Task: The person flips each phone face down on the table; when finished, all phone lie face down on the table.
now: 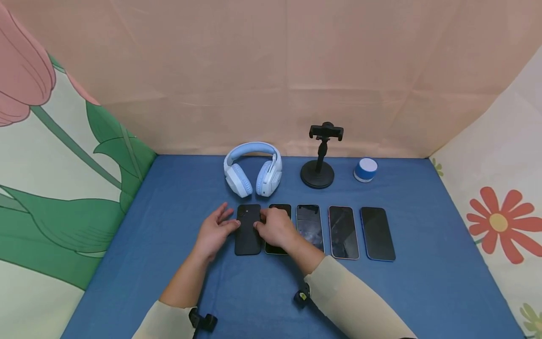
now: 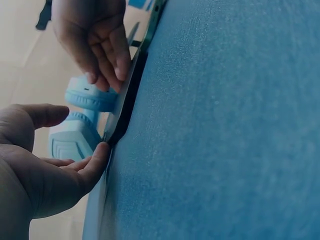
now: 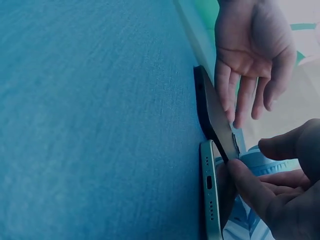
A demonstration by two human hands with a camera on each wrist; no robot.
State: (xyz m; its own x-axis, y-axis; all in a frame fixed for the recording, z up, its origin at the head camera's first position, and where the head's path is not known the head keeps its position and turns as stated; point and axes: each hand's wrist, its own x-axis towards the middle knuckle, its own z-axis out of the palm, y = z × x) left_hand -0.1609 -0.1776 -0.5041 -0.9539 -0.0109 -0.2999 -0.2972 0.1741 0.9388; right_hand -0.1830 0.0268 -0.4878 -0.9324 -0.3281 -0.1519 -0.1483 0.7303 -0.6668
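A black phone [image 1: 248, 235] lies back up at the left end of a row on the blue cloth, its camera end pointing away. My left hand [image 1: 214, 231] is at its left edge, thumb spread from loosely extended fingers; in the left wrist view a fingertip [image 2: 101, 150] is right at the phone's side. From the other side my right hand [image 1: 277, 228] reaches over the second phone [image 1: 275, 249], which it partly hides. The right wrist view has a fingertip [image 3: 237, 170] against the black phone's edge [image 3: 204, 107]. Neither hand's fingers curl round it.
To the right lie a phone with a lit reflection [image 1: 310, 223], a pink-edged phone [image 1: 344, 233] and a blue-edged phone [image 1: 378, 234], all screen up. Behind stand light blue headphones [image 1: 254, 148], a black phone stand [image 1: 317, 175] and a blue, white-topped round container [image 1: 366, 170].
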